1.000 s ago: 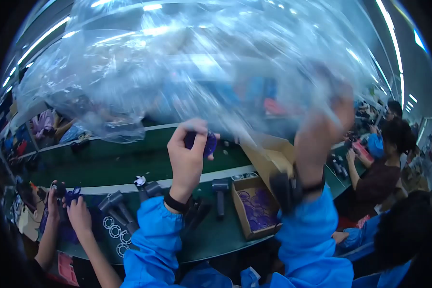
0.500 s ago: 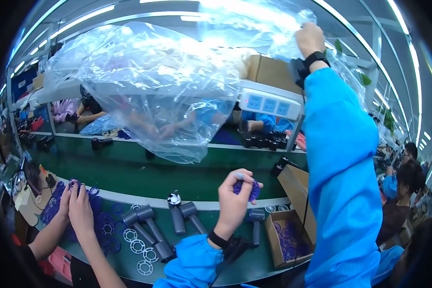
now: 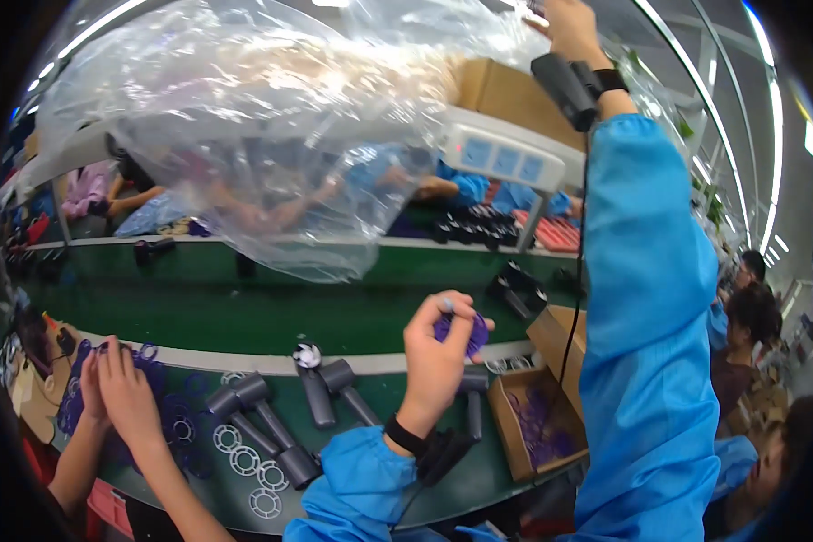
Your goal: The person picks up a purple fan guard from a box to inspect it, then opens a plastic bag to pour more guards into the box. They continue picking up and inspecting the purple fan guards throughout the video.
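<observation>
My left hand (image 3: 435,361) is closed around the edge of a round purple slotted grille (image 3: 462,334), held above the bench. My right hand (image 3: 566,29) is raised high at the upper edge, beside a large clear plastic bag (image 3: 271,135). Its fingers are bent around something small and dark, partly cut off by the picture's edge; I cannot make out what. Below my left hand lie grey handheld-fan bodies (image 3: 314,390), one with a white fan wheel (image 3: 307,355) showing. An open cardboard box (image 3: 508,434) of purple grilles (image 3: 544,425) stands right of my left hand.
At left, a co-worker's hands (image 3: 122,393) work over a pile of purple rings (image 3: 179,429). White rings (image 3: 244,461) lie near the bench front. A power strip (image 3: 504,154) hangs on the shelf rail, below a cardboard box (image 3: 515,95). A black cable (image 3: 576,334) dangles beside my right arm.
My right hand has moved higher, and a small dark thing now shows at its fingers. The left hand still holds the purple grille. The whole view has shifted slightly.
</observation>
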The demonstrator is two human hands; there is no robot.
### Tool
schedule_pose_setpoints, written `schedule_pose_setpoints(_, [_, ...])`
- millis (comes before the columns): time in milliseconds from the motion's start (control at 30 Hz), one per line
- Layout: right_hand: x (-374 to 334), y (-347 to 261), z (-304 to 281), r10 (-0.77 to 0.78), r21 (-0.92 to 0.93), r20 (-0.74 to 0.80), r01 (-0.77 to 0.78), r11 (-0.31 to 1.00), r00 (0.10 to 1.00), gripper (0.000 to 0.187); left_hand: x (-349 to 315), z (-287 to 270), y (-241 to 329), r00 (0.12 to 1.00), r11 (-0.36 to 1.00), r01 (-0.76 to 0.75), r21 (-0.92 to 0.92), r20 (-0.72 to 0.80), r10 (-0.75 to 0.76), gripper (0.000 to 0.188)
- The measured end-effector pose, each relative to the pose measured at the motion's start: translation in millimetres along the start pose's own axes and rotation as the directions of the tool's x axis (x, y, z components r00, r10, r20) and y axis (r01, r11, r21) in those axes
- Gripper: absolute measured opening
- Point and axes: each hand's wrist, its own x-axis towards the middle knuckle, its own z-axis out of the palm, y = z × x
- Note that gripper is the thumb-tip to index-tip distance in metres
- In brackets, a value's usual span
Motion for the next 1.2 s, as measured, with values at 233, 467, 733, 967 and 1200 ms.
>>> schedule_pose_setpoints(233, [-193, -130, -54, 0.423, 0.505, -0.012, -0.360, 0.785, 0.906, 0.017, -4, 2, -21, 0.979, 0.979, 0.200, -0.043, -0.022, -0.201, 0.035])
schedule_pose_setpoints(467, [-395, -194, -130, 0.646, 0.659, -0.172, -0.401, 0.637, 0.744, 0.021, -33, 35, -57, 0.920, 0.931, 0.350, 0.100, 0.153, -0.362, 0.027])
schedule_pose_setpoints(733, [-531, -198, -134, 0.929, 0.642, -0.314, -0.676, 0.360, 0.197, 0.023, -90, 60, -101, 0.717, 0.777, 0.527, 0.345, 0.311, -0.624, 0.019])
schedule_pose_setpoints(967, [-539, -212, -126, 0.925, 0.568, -0.274, -0.733, 0.376, 0.262, 0.023, -120, 64, -99, 0.588, 0.693, 0.598, 0.402, 0.367, -0.721, 0.017])
schedule_pose_setpoints(1200, [-556, -216, -120, 0.881, 0.506, -0.334, -0.725, 0.467, 0.334, 0.022, -119, 58, -105, 0.523, 0.629, 0.570, 0.528, 0.357, -0.774, 0.016])
